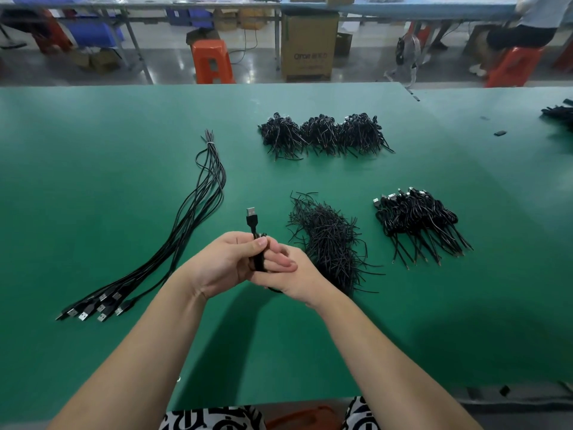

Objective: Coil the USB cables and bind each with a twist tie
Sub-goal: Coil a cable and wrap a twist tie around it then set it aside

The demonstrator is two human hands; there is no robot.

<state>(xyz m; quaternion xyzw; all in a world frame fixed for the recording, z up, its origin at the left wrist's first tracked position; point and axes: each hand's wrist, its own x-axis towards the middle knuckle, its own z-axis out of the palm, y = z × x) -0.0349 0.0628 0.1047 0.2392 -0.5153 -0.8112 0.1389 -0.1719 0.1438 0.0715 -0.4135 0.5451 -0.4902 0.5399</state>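
Green matting covers the workbench (93, 150). On it, uncoiled USB cables (173, 243) lie at left, bound bundles (322, 135) sit far centre, more bound cables (418, 221) lie at right, and a heap of twist ties (331, 240) rests just beside the hands. The left hand (226, 262) is curled closed around a coiled cable (257, 256), plug (251, 214) upward. The right hand (294, 274), fingers half bent, touches that coil.

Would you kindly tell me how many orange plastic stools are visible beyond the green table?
2: one orange stool stands on the floor beside the cardboard box, and another orange stool is at far right under a seated person. More may be hidden.
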